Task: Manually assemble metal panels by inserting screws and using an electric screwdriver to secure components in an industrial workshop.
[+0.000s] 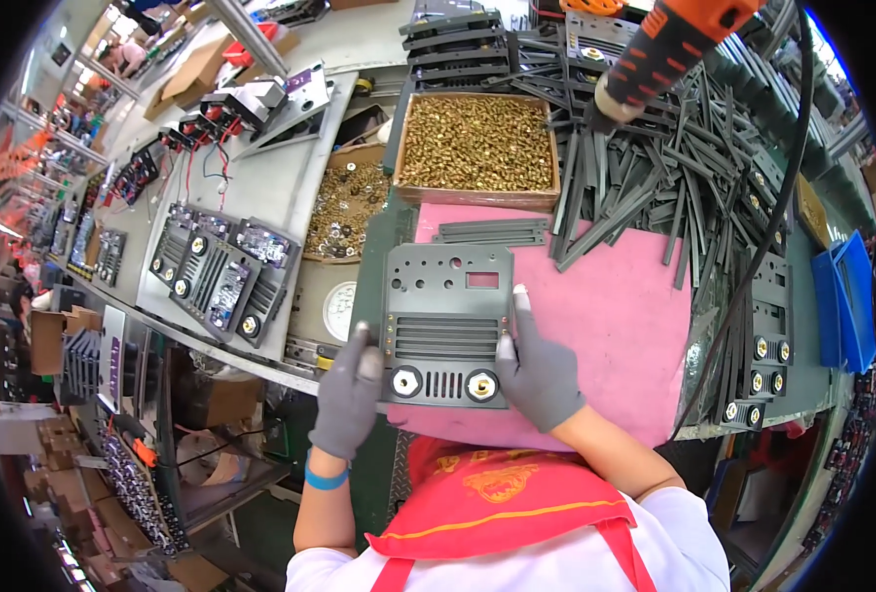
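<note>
A dark grey metal front panel (448, 307) with louvred slots, round holes and a rectangular cutout lies on a pink mat (606, 326) in front of me. Two round black sockets with white hex centres sit at its near end, and small brass nuts line both side edges. My right hand (542, 375), in a grey glove, grips the panel's right edge, thumb on top and index finger stretched along the side. Beside the left edge is my gloved left hand (349, 395), thumb and index finger extended; its other fingers are mostly hidden.
A box of brass nuts (477, 143) stands behind the panel. Grey strips (655, 178) are heaped at the right, beneath a hanging orange-and-black power driver (665, 54). Finished-looking panels (216, 266) lie left; a blue bin (842, 301) sits far right.
</note>
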Tool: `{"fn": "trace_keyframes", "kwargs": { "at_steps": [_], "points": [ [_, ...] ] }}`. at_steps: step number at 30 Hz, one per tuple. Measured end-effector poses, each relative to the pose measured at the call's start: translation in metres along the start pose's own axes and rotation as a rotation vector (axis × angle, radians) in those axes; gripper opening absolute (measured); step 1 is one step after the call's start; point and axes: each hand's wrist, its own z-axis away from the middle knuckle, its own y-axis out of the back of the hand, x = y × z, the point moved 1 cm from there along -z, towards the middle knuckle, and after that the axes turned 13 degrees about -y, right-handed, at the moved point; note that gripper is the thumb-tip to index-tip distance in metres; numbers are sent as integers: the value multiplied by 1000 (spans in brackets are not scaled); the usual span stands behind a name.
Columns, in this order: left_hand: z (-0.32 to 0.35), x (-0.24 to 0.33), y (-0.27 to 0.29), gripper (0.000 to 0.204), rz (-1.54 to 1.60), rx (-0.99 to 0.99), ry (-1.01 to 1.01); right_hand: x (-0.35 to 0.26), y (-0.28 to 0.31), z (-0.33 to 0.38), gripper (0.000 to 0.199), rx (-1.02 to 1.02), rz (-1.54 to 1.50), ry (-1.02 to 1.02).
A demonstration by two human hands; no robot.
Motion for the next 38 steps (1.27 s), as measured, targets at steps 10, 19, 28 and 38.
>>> {"fn": "trace_keyframes", "kwargs": {
  "at_steps": [10,19,28,38],
  "points": [
    [11,3,-18,43,-81,69,-263,4,-2,4,70,-194,-419,-146],
    [-141,122,44,37,-544,261,-1057,-49,128,-123,46,97,-952,32],
    [-353,234,-52,24,94,-150,-456,29,258,-248,37,215,-788,-245],
    [-420,212,-101,20,-815,-195,-856,89,262,-345,45,138,-34,-259]
  ]
}}
